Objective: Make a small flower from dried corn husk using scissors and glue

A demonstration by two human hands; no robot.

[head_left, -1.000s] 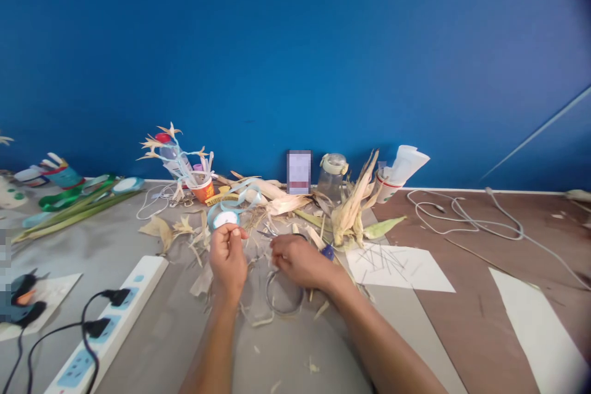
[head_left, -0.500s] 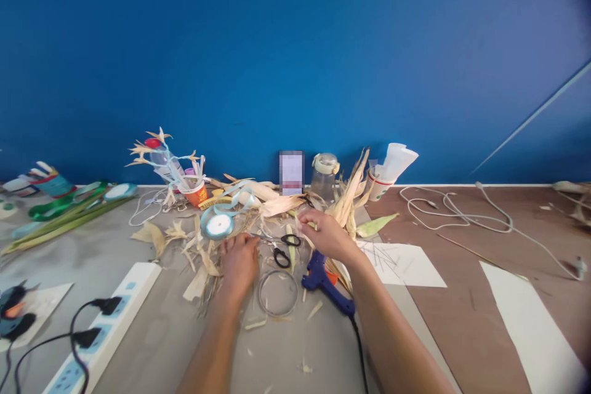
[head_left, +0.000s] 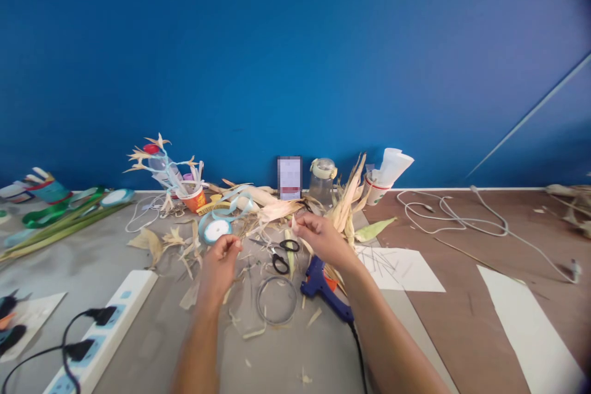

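My right hand [head_left: 321,237] pinches a small pale piece of corn husk [head_left: 294,223] between thumb and fingertips, above the loose husks. My left hand [head_left: 222,261] is closed with its fingertips together, just in front of the ribbon spool [head_left: 217,231]; whatever it may hold is too small to make out. Between my hands lie black-handled scissors [head_left: 280,263], their blades pointing left. Nearer to me is a coil of wire [head_left: 277,300]. A blue glue gun [head_left: 325,290] rests on the table below my right wrist.
A white power strip [head_left: 104,332] with black plugs lies at left. Paper cups [head_left: 192,200], a clear jar [head_left: 322,184] and a screen [head_left: 290,178] stand along the blue wall. White sheets [head_left: 406,271] and a white cable [head_left: 462,215] are at right. Husk scraps litter the middle.
My left hand has lifted off the table by the scissor tips and drawn slightly left, its fingers now pinched together. My right hand has shifted a little left with the husk piece.
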